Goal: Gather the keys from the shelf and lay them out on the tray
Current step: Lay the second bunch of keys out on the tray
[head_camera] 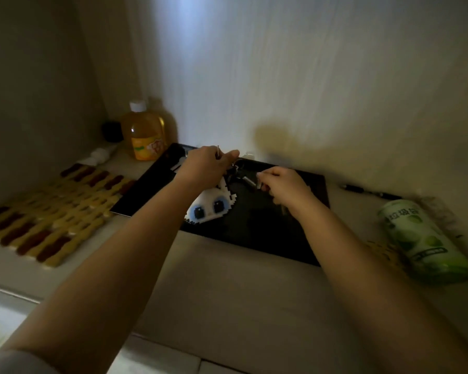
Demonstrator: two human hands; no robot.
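Observation:
A black tray [289, 233] lies on the dim shelf against the back wall. Over its far part both of my hands work a bunch of keys [239, 175] with a dark ring. My left hand [206, 164] pinches a thin key that sticks up above the fingers. My right hand [284, 184] pinches a silvery key at the other side of the bunch. A white pixel-style charm [214, 206] with two blue eyes lies on the tray under my left wrist. More pale keys [183, 160] lie at the tray's far left, partly hidden by my left hand.
An orange juice bottle [143, 133] stands at the back left beside a dark jar [112, 130]. A woven yellow and brown mat [52, 214] covers the shelf's left. A green roll [422, 238] lies on the right, with a black pen [368, 191] behind it.

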